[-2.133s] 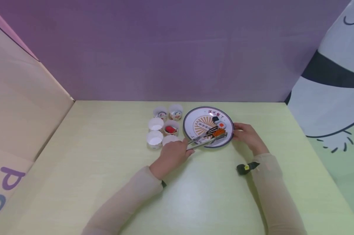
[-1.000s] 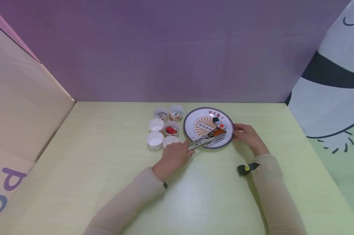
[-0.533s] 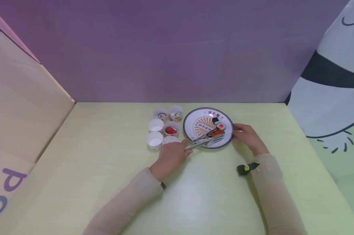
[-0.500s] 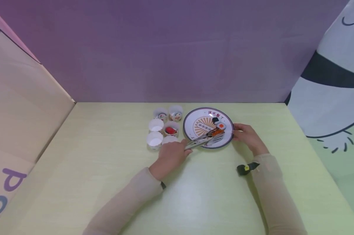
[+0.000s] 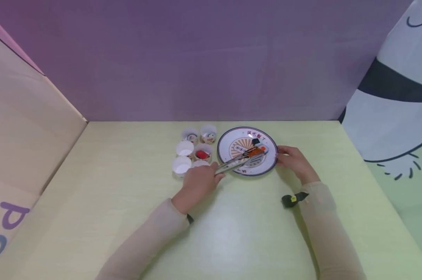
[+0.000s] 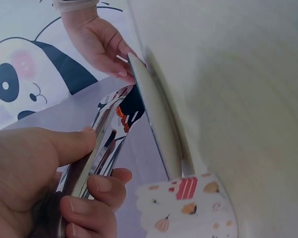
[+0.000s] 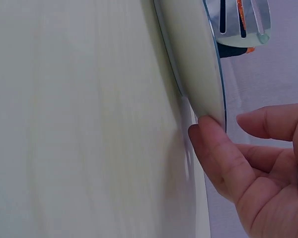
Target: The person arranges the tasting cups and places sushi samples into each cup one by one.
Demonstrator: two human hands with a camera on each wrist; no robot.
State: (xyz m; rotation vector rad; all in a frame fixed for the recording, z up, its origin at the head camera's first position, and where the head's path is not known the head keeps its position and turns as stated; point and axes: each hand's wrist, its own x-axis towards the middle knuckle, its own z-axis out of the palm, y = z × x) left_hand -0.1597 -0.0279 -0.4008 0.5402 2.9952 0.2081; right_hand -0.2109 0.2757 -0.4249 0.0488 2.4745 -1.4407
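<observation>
My left hand (image 5: 199,182) grips metal tongs (image 5: 228,165), its thumb along one arm and fingers curled round the other in the left wrist view. Between the slotted tong ends sits an orange-topped piece with a dark wrap (image 5: 254,152), like roe sushi, partly hidden, above the round white plate (image 5: 225,146). Behind it on the plate are a white piece with an orange-red centre (image 5: 263,149) and a small black-and-white piece (image 5: 255,142). My right hand (image 5: 296,161) holds the plate's right rim, fingers underneath and thumb over the edge in the right wrist view.
Several paper cups stand left of the plate. One cup (image 5: 208,134) at the back has a printed pattern; another holds a red piece (image 5: 202,154). My left hand partly covers the nearest cup (image 5: 200,163). A purple backdrop (image 5: 211,62) rises behind the table (image 5: 109,186).
The tongs have closed on the orange-topped piece and raised it, shifting slightly left and back. My left hand has drawn a little left. The right hand stays at the plate's rim.
</observation>
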